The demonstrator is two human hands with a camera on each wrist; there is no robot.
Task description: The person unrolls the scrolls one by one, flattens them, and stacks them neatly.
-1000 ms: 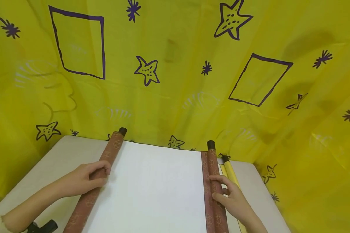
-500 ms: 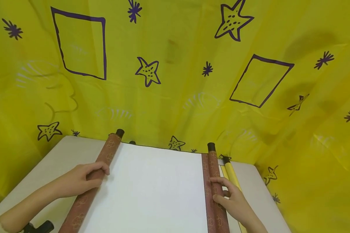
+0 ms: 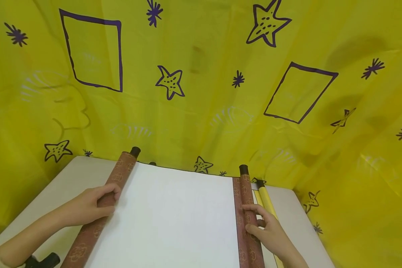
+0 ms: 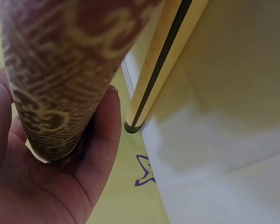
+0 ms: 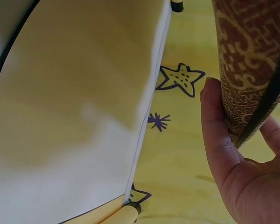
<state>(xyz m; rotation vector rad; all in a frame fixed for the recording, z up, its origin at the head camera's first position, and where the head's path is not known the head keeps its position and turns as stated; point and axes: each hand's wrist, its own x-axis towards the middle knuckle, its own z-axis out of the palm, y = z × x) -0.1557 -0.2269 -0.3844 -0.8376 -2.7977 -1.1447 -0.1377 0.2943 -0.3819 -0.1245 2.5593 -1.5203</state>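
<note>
A scroll lies partly unrolled, its white sheet (image 3: 174, 216) spread between two red-brown patterned rolls with black end knobs. My left hand (image 3: 87, 206) grips the left roll (image 3: 87, 238), which slants toward the lower left. In the left wrist view, the fingers of that left hand (image 4: 51, 186) curl around the patterned roll (image 4: 60, 74). On the other side, my right hand (image 3: 268, 230) holds the right roll (image 3: 249, 219) between thumb and fingers. The right wrist view has the right hand (image 5: 242, 172) around its roll (image 5: 247, 65). Both rolls' near ends run out of the head view.
A yellow roll (image 3: 268, 203) with a black end lies just right of the scroll on the pale table (image 3: 288, 201). Yellow cloth (image 3: 201, 111) with purple drawings hangs behind and around the table. A black object (image 3: 43, 260) is beside the left forearm.
My left hand and the left roll have moved to the left, and the white sheet between the rolls has widened. The right hand and its roll have stayed nearly still.
</note>
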